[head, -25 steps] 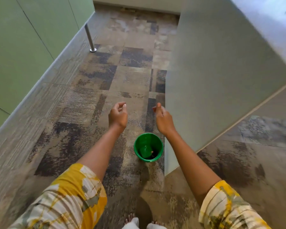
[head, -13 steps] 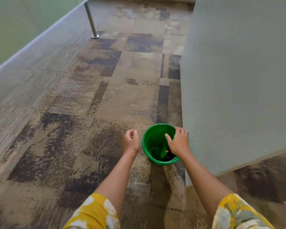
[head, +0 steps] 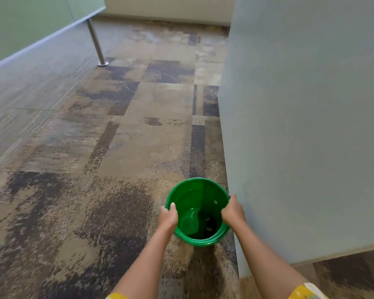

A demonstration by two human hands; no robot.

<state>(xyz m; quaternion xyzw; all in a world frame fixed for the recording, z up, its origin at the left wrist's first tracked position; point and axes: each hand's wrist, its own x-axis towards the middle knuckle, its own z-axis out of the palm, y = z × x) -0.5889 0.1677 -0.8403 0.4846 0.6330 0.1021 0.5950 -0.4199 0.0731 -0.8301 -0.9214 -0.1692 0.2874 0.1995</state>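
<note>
A green bucket [head: 194, 194] is showing near in the scene, over the patterned carpet [head: 117, 147], with its right side just beside the lower edge of a grey panel [head: 300, 126]. A smaller green cup [head: 189, 221] is lying tilted inside it, with a few small scraps [head: 209, 226] beside the cup. The left hand [head: 168, 217] is gripping the rim's left side, thumb hooked inside. The right hand [head: 232, 212] is gripping the rim's right side. Open carpet is stretching left and far towards a metal leg [head: 96, 44]. Half a second ago the left hand was hanging curled beside the bucket.
</note>
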